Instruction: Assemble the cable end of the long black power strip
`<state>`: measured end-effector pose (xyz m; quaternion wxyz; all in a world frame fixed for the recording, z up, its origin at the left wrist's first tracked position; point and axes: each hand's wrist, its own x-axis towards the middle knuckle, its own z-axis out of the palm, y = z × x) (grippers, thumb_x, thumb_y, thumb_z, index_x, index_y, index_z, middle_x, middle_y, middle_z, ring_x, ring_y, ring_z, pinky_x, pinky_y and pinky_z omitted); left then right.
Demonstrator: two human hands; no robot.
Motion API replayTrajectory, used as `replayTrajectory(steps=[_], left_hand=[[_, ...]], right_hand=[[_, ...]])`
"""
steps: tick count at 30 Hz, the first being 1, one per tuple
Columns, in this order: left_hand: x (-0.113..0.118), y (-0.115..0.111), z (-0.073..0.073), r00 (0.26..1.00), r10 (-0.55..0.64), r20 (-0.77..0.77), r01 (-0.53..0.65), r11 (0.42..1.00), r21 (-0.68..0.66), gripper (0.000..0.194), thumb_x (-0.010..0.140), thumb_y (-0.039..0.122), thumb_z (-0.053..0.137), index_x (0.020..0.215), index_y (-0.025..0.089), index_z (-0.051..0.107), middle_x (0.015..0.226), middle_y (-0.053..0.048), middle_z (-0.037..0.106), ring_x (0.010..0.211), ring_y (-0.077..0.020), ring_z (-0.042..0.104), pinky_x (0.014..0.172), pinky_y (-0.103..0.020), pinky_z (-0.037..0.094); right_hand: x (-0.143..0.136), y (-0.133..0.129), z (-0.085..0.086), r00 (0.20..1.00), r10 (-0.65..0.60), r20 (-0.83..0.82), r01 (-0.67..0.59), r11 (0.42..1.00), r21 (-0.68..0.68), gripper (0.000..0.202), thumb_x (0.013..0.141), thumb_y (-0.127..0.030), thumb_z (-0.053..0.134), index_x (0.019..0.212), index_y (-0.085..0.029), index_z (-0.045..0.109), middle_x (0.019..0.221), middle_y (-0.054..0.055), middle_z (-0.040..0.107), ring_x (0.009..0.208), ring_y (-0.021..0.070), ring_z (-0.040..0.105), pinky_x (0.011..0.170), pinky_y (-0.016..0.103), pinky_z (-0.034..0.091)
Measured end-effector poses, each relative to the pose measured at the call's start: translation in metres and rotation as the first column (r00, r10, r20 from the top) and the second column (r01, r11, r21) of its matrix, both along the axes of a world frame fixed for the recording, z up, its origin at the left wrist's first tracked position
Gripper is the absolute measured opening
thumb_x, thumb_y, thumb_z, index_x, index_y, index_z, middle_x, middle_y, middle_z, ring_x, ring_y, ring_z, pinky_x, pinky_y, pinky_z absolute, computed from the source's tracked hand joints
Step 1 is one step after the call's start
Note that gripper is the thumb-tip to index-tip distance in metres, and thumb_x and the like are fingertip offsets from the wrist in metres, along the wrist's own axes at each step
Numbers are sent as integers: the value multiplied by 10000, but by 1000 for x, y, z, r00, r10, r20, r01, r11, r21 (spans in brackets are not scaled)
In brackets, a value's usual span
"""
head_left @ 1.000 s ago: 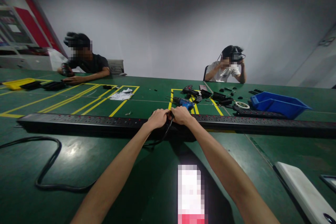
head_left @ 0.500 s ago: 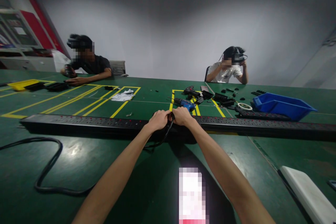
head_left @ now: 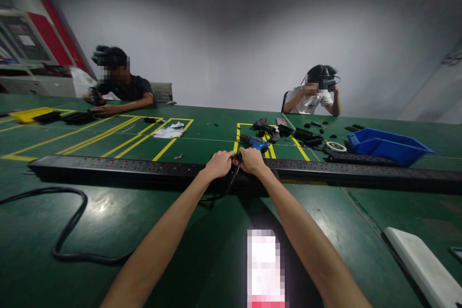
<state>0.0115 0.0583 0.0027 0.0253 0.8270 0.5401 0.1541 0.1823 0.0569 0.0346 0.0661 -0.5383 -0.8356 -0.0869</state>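
A long black power strip (head_left: 115, 164) with rows of sockets lies across the green table. Over its middle, my left hand (head_left: 219, 163) and my right hand (head_left: 251, 160) meet with closed fingers. Both pinch a black cable (head_left: 231, 183), which loops down from the fingertips in front of the strip. My fingers hide the pinched part of it. Just beyond my right hand rests a blue power drill (head_left: 255, 143). Another black strip section (head_left: 325, 172) continues to the right of my hands.
A blue bin (head_left: 393, 147) stands at the right, beside a white tape roll (head_left: 335, 146) and black plastic parts. White gloves (head_left: 169, 131) lie beyond the strip. A loose cable (head_left: 68, 224) curves at left; a white block (head_left: 422, 264) is near right. Two people sit opposite.
My right hand has shifted very slightly, its fingers now a little apart from the left fingertips around the cable. The cable's loop moved slightly; my left hand stays almost still.
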Motion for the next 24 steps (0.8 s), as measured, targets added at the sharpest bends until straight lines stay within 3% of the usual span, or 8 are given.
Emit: replayTrajectory(steps=[14,24], left_hand=[[0,0,0,1000,-2,16,2,1000,-3,392,969,269,336,1287,240,564,1112,-116,655,1045,-271,593,941,-407,433],[0,3,-2,1000,6,-1,-6,1000,-9,387,956,230,338,1266,239,570,1099,-118,655,1044,-274,593,918,-408,445]], right_hand=[[-3,-4,2,999,-41,5,41,999,12,489,903,-578,489,1069,-135,612,1010,203,688,937,325,666,778,357,462],[-2,-5,3,1000,-5,-14,5,999,36,451,904,-544,493,1069,-137,595,1002,191,694,928,306,666,743,322,431]])
